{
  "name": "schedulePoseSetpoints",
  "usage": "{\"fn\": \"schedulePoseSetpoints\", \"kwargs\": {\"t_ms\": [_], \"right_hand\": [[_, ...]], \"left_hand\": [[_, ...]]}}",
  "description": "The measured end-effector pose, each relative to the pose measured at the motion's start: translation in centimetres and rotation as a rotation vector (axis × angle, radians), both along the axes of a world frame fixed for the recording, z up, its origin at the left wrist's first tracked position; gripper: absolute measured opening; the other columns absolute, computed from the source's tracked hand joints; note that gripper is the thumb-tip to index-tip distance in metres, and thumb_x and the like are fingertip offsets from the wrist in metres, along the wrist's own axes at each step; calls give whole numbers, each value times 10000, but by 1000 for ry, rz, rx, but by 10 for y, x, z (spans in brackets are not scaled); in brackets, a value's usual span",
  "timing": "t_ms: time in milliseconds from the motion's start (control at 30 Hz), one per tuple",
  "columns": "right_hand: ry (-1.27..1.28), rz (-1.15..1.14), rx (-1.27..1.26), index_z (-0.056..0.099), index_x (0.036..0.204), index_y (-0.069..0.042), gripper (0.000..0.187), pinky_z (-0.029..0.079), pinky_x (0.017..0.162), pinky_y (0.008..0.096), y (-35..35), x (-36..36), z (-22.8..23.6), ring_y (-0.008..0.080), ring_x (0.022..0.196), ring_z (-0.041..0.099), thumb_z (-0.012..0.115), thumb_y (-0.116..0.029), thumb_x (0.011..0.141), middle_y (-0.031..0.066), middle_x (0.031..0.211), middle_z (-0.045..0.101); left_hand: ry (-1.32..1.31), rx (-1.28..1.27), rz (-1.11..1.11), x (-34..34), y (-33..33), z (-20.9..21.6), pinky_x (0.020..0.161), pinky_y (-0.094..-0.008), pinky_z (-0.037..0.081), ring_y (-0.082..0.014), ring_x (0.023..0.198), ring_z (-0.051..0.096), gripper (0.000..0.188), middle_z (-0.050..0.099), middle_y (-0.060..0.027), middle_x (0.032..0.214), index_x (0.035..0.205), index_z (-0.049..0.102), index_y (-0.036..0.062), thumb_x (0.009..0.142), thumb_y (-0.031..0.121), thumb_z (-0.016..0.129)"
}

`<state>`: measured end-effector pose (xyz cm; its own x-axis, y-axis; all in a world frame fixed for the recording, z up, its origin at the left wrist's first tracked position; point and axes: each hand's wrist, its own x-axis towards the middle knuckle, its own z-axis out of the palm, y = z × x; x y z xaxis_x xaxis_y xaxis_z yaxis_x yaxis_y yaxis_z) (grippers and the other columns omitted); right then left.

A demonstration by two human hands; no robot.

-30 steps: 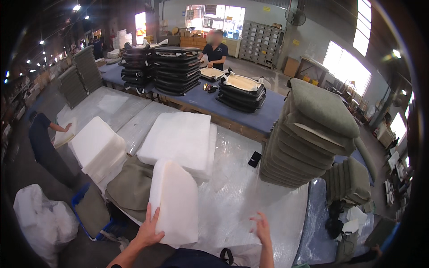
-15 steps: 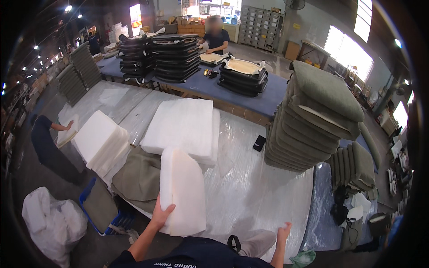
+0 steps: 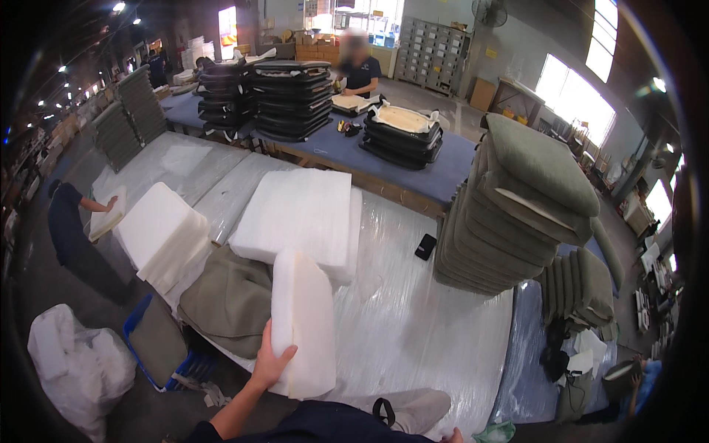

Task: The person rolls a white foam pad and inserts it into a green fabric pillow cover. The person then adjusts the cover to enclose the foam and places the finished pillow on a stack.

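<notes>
My left hand (image 3: 275,360) grips the left edge of a thick white foam cushion pad (image 3: 306,332), thumb on its face and fingers behind it, out of sight. The pad stands tilted above the near edge of the plastic-covered table (image 3: 428,332). Just left of it lies a crumpled grey-green fabric cover (image 3: 225,295). Beyond the pad is a stack of white wadding sheets (image 3: 295,214). Only a small part of my right hand (image 3: 454,435) shows at the lower edge, right of my leg; its fingers are mostly cut off.
A tall stack of grey-green cushions (image 3: 509,214) stands at the right, with a black phone (image 3: 425,246) beside it. More white pads (image 3: 162,229) are piled at the left. Black seat stacks (image 3: 292,103) sit on the blue table behind. Co-workers stand at left and back.
My right hand has dropped down toward the lower edge, nearly out of view. My left hand still holds the foam cushion pad, which sits slightly lower in the picture.
</notes>
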<state>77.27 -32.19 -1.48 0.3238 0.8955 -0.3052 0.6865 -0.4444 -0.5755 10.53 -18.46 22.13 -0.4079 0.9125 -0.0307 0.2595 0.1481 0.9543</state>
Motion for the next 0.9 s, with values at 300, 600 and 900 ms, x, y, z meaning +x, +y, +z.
{"fn": "schedulePoseSetpoints", "kwargs": {"t_ms": [300,600,900], "right_hand": [[151,-259,165,463,1491,-9,630,496,985,461,47,-52,172,296,1084,657,706,-146,926,194,1177,691],[-110,-314,124,496,1445,-14,578,480,1015,469,91,-79,76,314,1135,630,696,-146,919,214,1233,659],[-188,-316,36,530,1400,-19,528,464,1046,478,104,-112,28,333,1186,603,687,-145,912,233,1289,626]], "left_hand": [[-17,18,15,5,2,-5,1114,-406,453,-316,1326,576,907,542,-245,1477,1638,222,24,929,207,756],[-38,34,-3,8,2,8,1122,-406,445,-308,1335,568,903,541,-236,1479,1632,222,11,929,198,757],[-91,76,-9,2,7,-7,1131,-396,432,-286,1342,542,905,520,-212,1490,1629,232,10,919,185,764]]}}
